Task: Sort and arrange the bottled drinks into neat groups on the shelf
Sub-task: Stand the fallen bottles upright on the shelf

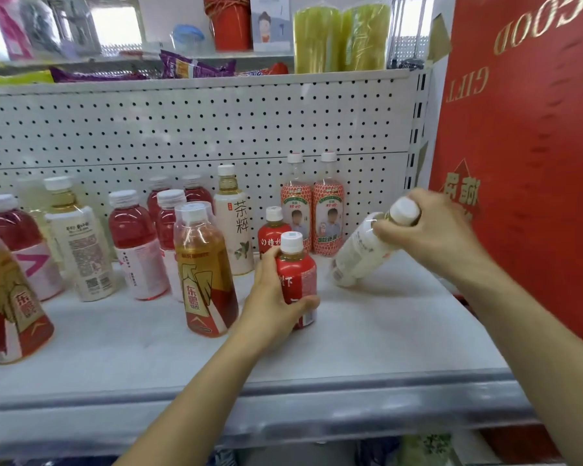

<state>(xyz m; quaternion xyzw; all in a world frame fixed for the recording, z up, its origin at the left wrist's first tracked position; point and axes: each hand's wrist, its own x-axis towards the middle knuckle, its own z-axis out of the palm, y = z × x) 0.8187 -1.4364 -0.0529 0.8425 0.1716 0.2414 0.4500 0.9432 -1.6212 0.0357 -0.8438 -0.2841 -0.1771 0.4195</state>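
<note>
Head view: left hand (276,297) is gripping a small red bottle (298,280) standing near the middle of the shelf (384,331) — fingers wrapped round its body. Right hand (431,230) is clamping the cap end of a tilted white bottle (357,253) — its base is touching the shelf at right.

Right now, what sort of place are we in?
Most likely a small shop's drinks aisle: a white shelf with a pegboard back, labelled bottled drinks standing on it, and snack packets one level up.
</note>
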